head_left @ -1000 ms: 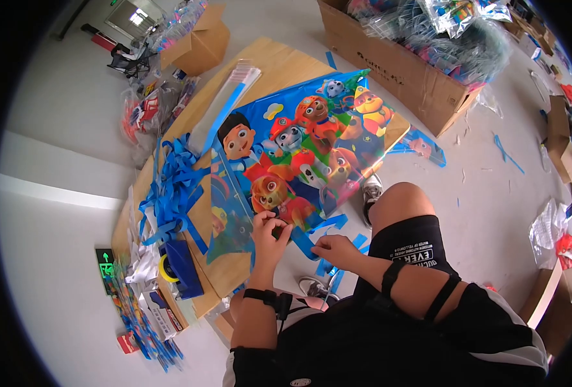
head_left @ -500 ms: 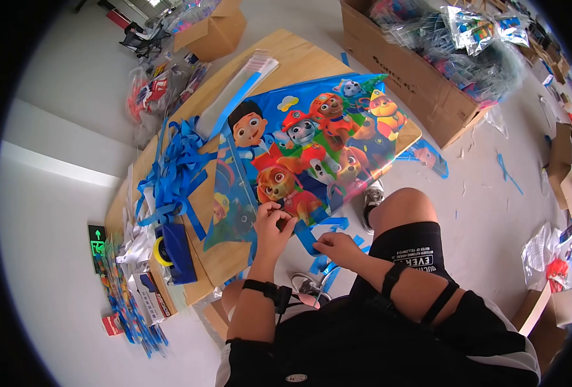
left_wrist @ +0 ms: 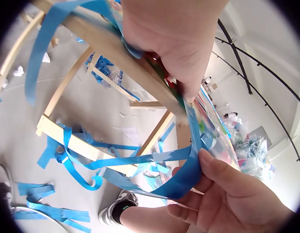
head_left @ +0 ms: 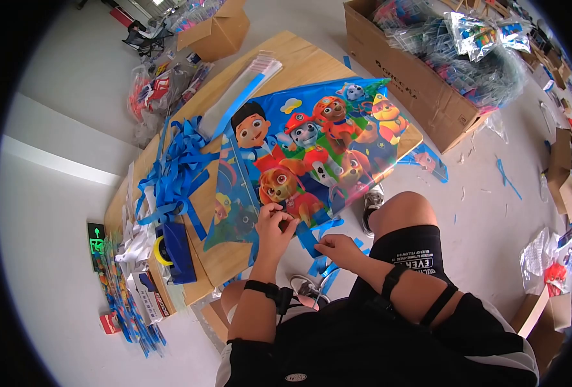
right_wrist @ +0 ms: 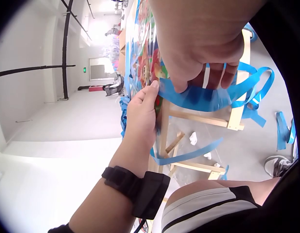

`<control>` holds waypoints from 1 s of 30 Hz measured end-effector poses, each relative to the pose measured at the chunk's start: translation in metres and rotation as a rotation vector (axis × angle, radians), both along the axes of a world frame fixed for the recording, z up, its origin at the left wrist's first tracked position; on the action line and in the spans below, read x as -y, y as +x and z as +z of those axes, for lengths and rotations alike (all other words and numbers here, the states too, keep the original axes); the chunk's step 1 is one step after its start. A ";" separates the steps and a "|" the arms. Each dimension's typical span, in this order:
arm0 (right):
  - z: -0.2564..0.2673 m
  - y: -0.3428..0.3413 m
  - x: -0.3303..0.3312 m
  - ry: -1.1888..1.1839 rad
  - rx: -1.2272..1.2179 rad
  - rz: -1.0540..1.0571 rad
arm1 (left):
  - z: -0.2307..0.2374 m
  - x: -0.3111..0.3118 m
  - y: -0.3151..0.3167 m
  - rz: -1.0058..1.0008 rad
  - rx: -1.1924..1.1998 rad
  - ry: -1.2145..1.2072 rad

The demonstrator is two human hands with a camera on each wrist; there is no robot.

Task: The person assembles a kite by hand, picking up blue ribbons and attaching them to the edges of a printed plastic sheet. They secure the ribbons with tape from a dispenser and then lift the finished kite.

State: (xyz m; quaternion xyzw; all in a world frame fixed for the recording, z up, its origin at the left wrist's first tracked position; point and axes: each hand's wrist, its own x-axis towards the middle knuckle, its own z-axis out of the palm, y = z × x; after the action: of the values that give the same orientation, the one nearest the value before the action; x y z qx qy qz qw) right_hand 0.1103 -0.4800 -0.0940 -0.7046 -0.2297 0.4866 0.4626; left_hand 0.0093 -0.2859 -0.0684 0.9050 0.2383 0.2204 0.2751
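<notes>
A printed plastic sheet [head_left: 299, 151] with cartoon dogs and a boy lies over the wooden table [head_left: 292, 48], its near edge at the table's edge. My left hand [head_left: 276, 229] pinches that near edge between thumb and fingers. A blue plastic strip [head_left: 307, 240] runs from there to my right hand [head_left: 339, 250], whose thumb and fingertips pinch it. From the left wrist, the strip [left_wrist: 181, 182] curves down from the sheet's edge and a long tail trails from the right fingers. The right wrist view shows the strip [right_wrist: 188, 98] spanning both hands.
Tangled blue strips [head_left: 179, 171] lie on the table's left, beside a tape dispenser [head_left: 175, 251] and a stack of clear bags [head_left: 241, 93]. A large carton [head_left: 415, 77] full of wrapped goods stands beyond. More strips [left_wrist: 55, 208] litter the floor below.
The head view has shifted, so the table appears slightly to the right. My right hand sits a little farther from the left, and the strip between them looks straighter.
</notes>
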 end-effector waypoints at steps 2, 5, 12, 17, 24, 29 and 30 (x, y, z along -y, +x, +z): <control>0.003 0.001 0.000 -0.020 0.028 0.011 | 0.000 0.000 0.000 -0.001 -0.024 -0.019; 0.000 0.001 0.000 -0.028 0.010 0.019 | 0.000 -0.001 0.000 -0.002 -0.019 -0.006; -0.001 0.002 0.000 -0.056 0.015 0.029 | -0.001 -0.004 0.002 0.019 -0.031 -0.061; -0.009 0.000 0.000 -0.039 0.031 0.009 | 0.001 -0.007 0.004 0.026 -0.087 -0.077; -0.004 0.002 0.000 -0.030 0.042 0.026 | 0.000 -0.009 0.004 0.030 -0.160 -0.111; -0.004 0.003 0.001 -0.021 0.052 0.032 | 0.001 -0.006 0.003 0.022 -0.140 -0.114; -0.004 0.003 0.002 -0.022 0.049 0.030 | 0.000 -0.006 0.003 0.025 -0.124 -0.091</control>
State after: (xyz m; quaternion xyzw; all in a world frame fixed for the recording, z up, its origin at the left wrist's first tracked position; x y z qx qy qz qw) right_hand 0.1129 -0.4817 -0.0982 -0.7178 -0.2462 0.4784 0.4419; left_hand 0.0123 -0.2801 -0.0688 0.9004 0.2757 0.1564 0.2979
